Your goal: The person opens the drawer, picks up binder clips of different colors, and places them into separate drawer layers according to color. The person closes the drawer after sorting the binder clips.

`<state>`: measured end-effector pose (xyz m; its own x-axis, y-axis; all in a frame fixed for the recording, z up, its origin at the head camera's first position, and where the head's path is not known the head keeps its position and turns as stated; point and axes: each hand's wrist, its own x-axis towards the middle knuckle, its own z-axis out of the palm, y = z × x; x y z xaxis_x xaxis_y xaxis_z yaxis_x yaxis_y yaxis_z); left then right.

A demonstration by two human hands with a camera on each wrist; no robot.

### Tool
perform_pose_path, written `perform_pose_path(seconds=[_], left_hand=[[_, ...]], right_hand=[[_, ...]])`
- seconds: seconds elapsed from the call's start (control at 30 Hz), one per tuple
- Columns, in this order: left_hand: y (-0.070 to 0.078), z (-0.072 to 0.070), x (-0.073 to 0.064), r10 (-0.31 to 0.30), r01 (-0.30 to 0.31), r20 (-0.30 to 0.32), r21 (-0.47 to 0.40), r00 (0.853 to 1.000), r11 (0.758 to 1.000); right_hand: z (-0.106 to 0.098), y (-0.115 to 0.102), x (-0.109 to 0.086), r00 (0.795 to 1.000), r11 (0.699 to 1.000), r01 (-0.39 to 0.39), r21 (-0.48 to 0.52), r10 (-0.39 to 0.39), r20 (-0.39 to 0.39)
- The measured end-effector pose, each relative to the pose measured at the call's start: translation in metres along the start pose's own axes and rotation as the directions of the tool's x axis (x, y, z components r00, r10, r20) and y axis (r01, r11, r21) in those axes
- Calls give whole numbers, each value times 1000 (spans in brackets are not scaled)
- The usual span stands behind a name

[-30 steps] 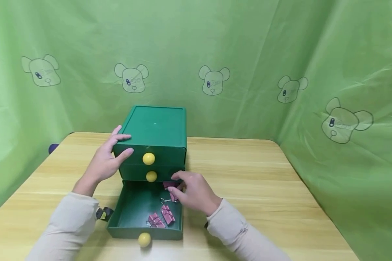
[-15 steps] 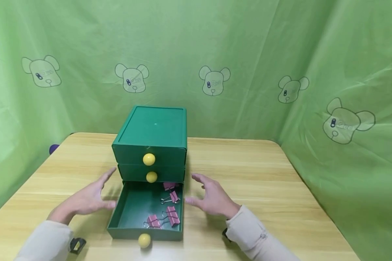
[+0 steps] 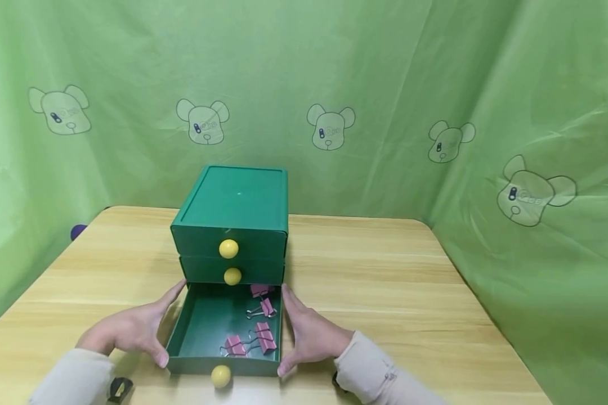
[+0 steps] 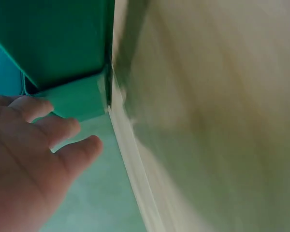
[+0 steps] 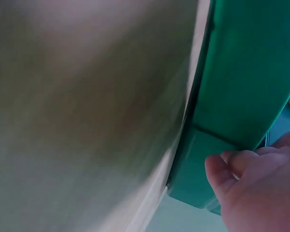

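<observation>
A green desktop drawer cabinet (image 3: 235,197) stands on the table, its bottom drawer (image 3: 195,365) pulled out. Several pink binder clips (image 3: 265,338) lie along the drawer's right half. My left hand (image 3: 129,329) is at the drawer's left side, thumb by the front corner and fingers extended back. On the opposite side, my right hand (image 3: 314,337) has its thumb at the front right corner and its fingers along the side wall. Both wrist views show the fingers beside the green walls; exact contact is hard to tell.
Yellow ball knobs mark the upper drawer (image 3: 228,249), the middle drawer (image 3: 232,276) and the pulled-out one. The wooden table (image 3: 375,281) extends to both sides. A green curtain (image 3: 284,67) with bear faces encloses the back and sides.
My left hand has come down from the cabinet's top corner to the drawer's left side. My right hand has left the clips and moved to the drawer's right side. The clips have shifted slightly.
</observation>
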<state>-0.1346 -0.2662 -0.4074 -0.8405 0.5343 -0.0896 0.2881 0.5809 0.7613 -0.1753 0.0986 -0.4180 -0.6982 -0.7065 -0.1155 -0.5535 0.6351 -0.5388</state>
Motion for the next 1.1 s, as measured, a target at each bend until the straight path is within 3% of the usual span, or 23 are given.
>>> perform_pose_path(seconds=[0.13, 0.33, 0.47, 0.57, 0.67, 0.87, 0.93, 1.0, 1.1], left_hand=[[3, -3, 3, -17, 16, -17, -7, 1000, 1000], [4, -8, 8, -21, 38, -145, 116, 989, 993], [7, -9, 12, -8, 40, -188, 169, 982, 985], [7, -8, 18, 11, 49, -249, 233, 968, 971], [7, -4, 26, 55, 63, -361, 308, 931, 949], [9, 8, 42, 171, 126, -582, 434, 795, 892], [11, 11, 45, 174, 154, -621, 436, 764, 887], [13, 14, 47, 167, 174, -643, 432, 747, 885], [16, 15, 48, 146, 199, -656, 422, 741, 884]], right_hand=[[-2, 1, 1, 1000, 1000, -11, -4, 11, -28], [-15, 6, 12, 994, 1000, -10, 5, 11, -112], [-20, 7, 18, 990, 1000, -9, 8, 10, -141], [-21, 7, 21, 982, 1000, 7, 15, -4, -190], [-20, 8, 27, 961, 1000, 29, -3, -29, -276], [-17, 4, 39, 885, 992, 33, -120, -85, -457], [-17, 2, 41, 863, 986, -3, -167, -82, -498], [-17, 0, 42, 850, 979, -42, -197, -69, -522], [-16, -2, 43, 843, 973, -84, -217, -47, -536]])
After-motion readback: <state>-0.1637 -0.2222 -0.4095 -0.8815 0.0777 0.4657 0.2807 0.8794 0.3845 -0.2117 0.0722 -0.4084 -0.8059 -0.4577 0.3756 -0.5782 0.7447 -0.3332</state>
